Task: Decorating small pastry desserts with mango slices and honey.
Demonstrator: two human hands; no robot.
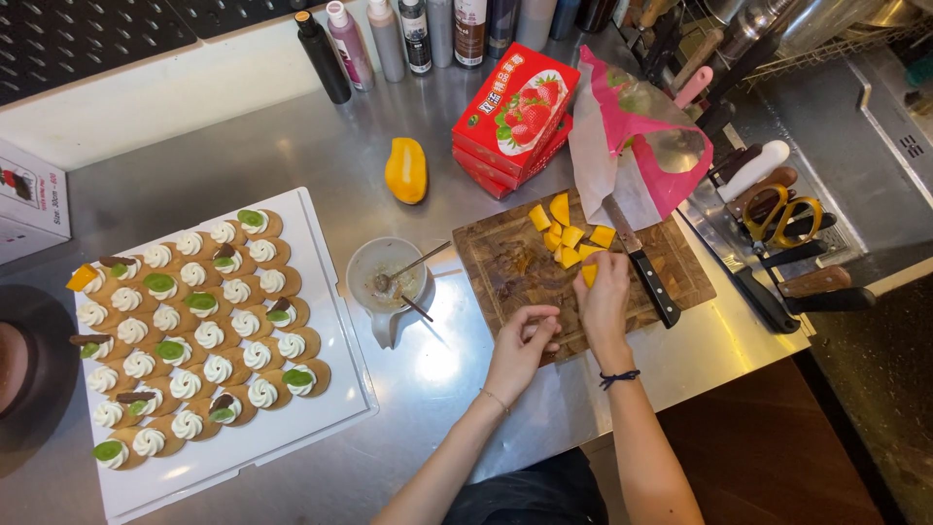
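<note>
— On the wooden cutting board (505, 282): right hand (603, 292) pinching one mango cube (589, 275) between fingertips, just beside the pile of cut mango chunks (564, 238). Left hand (522, 342) loosely curled at the board's near edge, holding nothing visible.

— And the knife (641, 262)?

— Lying flat on the board, untouched. Half a mango (406, 170) uncut on the steel counter.

— Progress on the white tray (321, 292)?

— Rows of cream-topped biscuits (194, 335); some with green leaves, just one with a mango piece (82, 279). Most still without fruit.
</note>
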